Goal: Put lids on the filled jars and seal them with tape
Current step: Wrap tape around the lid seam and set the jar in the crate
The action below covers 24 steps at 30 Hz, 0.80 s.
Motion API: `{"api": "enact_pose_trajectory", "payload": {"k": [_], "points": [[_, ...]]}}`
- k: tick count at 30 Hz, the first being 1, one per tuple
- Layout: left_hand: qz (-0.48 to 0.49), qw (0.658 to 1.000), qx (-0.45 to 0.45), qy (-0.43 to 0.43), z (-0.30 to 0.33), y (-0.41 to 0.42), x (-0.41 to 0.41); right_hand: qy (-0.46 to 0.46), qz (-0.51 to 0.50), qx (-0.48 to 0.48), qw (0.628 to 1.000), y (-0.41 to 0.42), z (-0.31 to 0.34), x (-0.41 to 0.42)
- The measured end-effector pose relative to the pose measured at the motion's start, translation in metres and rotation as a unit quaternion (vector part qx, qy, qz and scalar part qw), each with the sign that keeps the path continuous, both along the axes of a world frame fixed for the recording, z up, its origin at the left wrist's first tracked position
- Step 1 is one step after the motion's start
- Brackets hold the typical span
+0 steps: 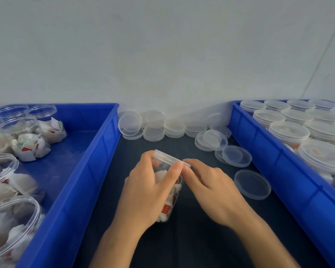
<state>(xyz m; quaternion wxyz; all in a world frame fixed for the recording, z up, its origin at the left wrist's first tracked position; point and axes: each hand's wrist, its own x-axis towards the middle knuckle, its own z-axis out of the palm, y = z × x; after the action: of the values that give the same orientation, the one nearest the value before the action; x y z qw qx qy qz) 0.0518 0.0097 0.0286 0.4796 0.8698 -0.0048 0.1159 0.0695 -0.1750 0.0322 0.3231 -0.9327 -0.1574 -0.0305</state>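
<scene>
Head view, jar (167, 200) between hands (182, 190), seemingly lidded

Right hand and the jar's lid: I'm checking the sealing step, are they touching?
Touching. The head view shows the right hand with its fingertips on the lid rim.

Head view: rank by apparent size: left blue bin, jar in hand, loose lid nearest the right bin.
1. Left blue bin, clearly largest.
2. Jar, tilted, held in the left hand.
3. Loose lid.
Jar versus lid is unsure: hands hide much of the jar.
</scene>
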Motion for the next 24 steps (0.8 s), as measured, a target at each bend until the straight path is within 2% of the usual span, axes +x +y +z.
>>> {"api": "enact_pose_trajectory", "payload": {"k": [4, 10, 24], "points": [[0.012, 0.997, -0.073, 0.001, -0.003, 0.010, 0.003, 0.004, 0.031, 0.047, 0.998, -0.004, -0.002, 0.001], [0.003, 0.992, -0.124, -0.025, -0.003, 0.013, 0.003, -0.075, 0.015, -0.046, 0.996, -0.004, 0.001, 0.000], [-0.041, 0.983, -0.177, -0.028, -0.001, 0.010, 0.003, -0.069, 0.012, -0.087, 0.994, -0.010, 0.008, 0.000]]}}
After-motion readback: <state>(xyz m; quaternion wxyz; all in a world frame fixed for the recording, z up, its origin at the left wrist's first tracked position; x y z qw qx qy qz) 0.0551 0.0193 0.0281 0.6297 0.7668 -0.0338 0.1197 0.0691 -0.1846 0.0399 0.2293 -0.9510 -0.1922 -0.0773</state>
